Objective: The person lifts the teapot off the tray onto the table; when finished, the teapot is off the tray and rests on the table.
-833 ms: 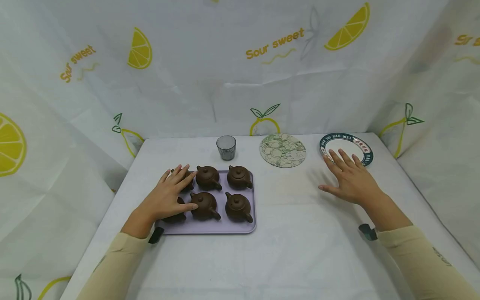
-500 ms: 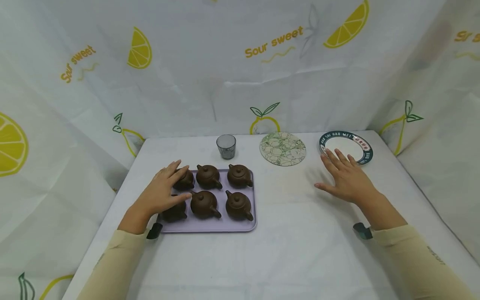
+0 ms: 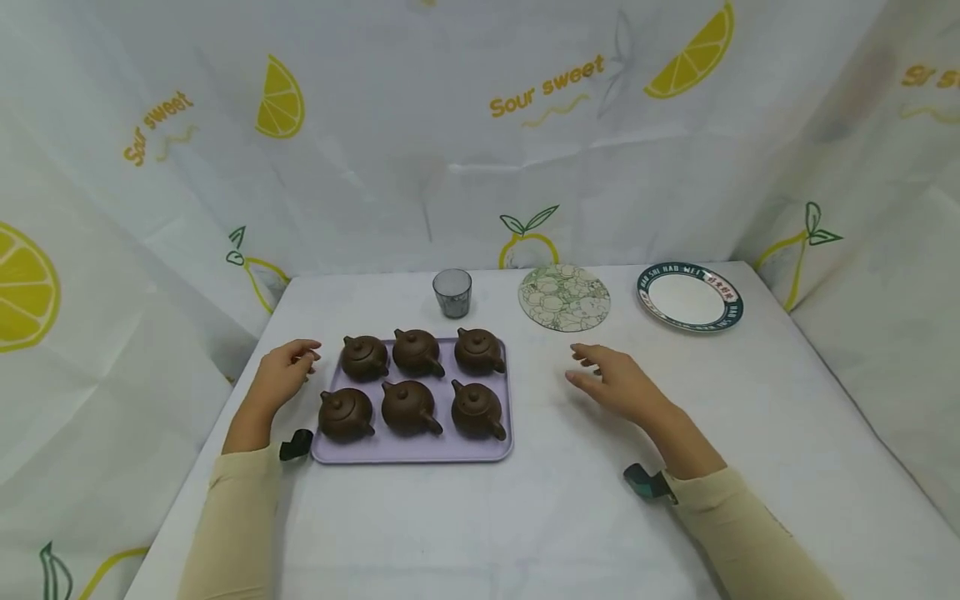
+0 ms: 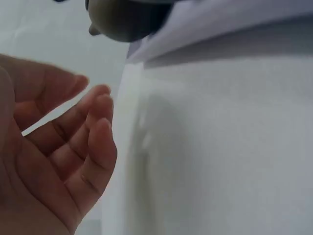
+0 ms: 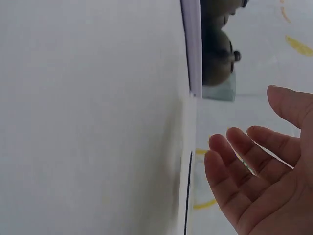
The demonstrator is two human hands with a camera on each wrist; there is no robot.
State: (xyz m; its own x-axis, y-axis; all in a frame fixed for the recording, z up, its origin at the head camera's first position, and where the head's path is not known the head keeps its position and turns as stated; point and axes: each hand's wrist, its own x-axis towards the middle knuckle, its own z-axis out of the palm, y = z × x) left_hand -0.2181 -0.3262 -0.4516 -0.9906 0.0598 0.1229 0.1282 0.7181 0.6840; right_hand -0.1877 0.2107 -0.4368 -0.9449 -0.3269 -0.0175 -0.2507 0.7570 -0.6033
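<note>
Several brown teapots (image 3: 407, 408) with lids stand in two rows on a lilac tray (image 3: 412, 454). My left hand (image 3: 281, 377) hovers just left of the tray, apart from the nearest teapot (image 3: 364, 358), its fingers loosely curled around nothing. In the left wrist view, the left hand (image 4: 58, 142) shows a gap between thumb and fingers. To the right of the tray my right hand (image 3: 618, 383) hangs above the cloth, fingers loosely bent and holding nothing. The right wrist view shows that hand (image 5: 264, 166) with thumb and fingers spread apart, the lilac tray (image 5: 194, 49) beyond it.
Behind the tray stands a grey glass (image 3: 452, 293). A round patterned mat (image 3: 565, 298) lies to its right, and a white plate with a dark lettered rim (image 3: 648, 310) sits at the back right. A white curtain (image 3: 390, 183) closes off the back.
From over the left teapots, my left hand has moved left off the tray. My right hand has come left, away from the plate toward the tray. Fingers of both went from spread to loosely bent.
</note>
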